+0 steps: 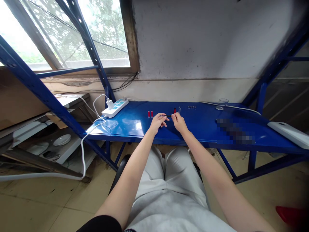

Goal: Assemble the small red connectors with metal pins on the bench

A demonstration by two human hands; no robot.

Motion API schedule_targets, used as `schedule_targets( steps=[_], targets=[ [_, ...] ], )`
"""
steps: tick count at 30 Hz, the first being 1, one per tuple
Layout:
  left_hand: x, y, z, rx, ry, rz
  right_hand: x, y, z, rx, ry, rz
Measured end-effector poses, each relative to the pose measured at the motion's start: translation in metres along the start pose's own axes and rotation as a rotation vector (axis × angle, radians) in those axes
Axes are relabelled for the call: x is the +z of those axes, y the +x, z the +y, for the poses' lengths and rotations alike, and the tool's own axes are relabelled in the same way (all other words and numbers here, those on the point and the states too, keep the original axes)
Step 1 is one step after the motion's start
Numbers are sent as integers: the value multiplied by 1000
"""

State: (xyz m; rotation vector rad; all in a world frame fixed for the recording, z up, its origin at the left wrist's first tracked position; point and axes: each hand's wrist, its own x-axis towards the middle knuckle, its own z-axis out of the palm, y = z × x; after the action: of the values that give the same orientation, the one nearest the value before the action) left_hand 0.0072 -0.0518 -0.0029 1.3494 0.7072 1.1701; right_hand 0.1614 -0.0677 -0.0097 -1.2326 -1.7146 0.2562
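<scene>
Above the blue table (200, 129), my left hand (158, 122) and my right hand (179, 122) face each other with a short thin black stick-like piece (169, 116) spanning between them. My left hand pinches one end, its other fingers partly curled. The right fingertips are closed on the opposite end. Its exact kind is too small to make out. Two small red pieces with pale lower ends (150, 114) stand just left of my left hand. Behind my right hand are a dark red piece (174, 110) and a clear bluish piece (179, 110), both partly covered.
Several tiny metallic pieces (192, 107) lie in a row at the back. A clear glass (221, 104) stands farther right, near a pixelated dark object (235, 131). At the left is a white power strip (116, 108) with a plugged-in cable; a white device (288, 133) occupies the right end.
</scene>
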Motion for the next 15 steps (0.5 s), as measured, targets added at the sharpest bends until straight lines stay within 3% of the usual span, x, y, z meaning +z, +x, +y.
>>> schedule_targets(
  steps=[15],
  targets=[
    [3,1,-5,5,174,28,2,0,-1,-13,-75,14]
  ],
)
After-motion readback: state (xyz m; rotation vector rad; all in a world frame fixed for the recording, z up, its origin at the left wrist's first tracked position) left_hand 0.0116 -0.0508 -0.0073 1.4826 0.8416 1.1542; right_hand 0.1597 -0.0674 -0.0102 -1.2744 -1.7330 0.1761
